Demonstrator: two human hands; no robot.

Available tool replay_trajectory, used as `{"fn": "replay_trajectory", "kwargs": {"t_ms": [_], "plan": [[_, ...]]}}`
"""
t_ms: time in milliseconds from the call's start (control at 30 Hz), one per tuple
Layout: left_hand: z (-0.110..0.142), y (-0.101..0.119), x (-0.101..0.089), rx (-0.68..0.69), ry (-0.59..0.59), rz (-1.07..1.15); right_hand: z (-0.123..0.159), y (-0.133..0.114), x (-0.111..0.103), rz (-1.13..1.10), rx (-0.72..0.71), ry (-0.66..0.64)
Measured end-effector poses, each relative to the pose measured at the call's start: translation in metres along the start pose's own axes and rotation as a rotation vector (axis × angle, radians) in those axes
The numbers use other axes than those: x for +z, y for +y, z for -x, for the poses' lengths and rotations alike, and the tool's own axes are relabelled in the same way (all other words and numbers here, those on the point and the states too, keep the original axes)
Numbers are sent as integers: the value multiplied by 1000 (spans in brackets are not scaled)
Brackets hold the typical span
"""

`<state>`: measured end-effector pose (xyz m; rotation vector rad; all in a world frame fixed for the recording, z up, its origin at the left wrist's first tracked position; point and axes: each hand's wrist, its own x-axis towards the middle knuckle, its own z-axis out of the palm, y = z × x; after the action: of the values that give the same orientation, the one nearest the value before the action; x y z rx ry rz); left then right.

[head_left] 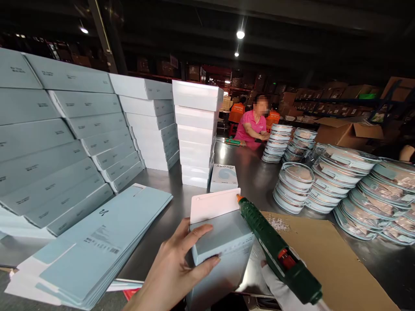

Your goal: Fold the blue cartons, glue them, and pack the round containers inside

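Note:
My left hand [177,268] grips a pale blue folded carton box [223,242] at its near left corner, thumb on top and fingers round the side. The box's white flap [214,205] stands open at the far end. My right hand [280,287], in a white glove, holds a green hot glue gun [275,250]. The gun's orange nozzle touches the right end of the white flap. Only part of the gloved hand shows under the gun.
Flat unfolded cartons [97,246] lie stacked at the left. Stacks of finished pale boxes [65,142] and white boxes [196,134] stand behind. Stacks of round packaged items [340,181] fill the right. A brown cardboard sheet [330,263] lies under the gun. A person in pink [254,125] sits at the far end of the table.

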<state>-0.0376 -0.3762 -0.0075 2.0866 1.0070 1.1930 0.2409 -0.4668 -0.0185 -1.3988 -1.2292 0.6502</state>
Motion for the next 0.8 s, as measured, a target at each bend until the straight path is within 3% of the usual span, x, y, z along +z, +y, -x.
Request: {"fn": "replay_trajectory", "kwargs": {"t_ms": [133,267,333,467,533,600,733,800], "plan": [[-3,-25,-13,-33,-39,18,0,-3,-18,-201,112,-55],[-6,-49,-27,11,-128,42,-17,16,-46,-393,379,160],[-8,-52,-32,43,-190,109,-21,26,-65,-251,478,246],[-10,-45,-36,107,-259,232,-16,21,-89,121,425,260],[-10,-42,-38,110,-263,240,-17,8,-78,160,395,280],[-10,-41,-39,89,-266,233,-23,-6,-48,128,276,198],[-4,-45,-33,46,-274,209,-38,-20,18,-62,-120,-320],[0,-50,-23,99,-163,283,-39,-17,34,-38,-270,-417]]}}
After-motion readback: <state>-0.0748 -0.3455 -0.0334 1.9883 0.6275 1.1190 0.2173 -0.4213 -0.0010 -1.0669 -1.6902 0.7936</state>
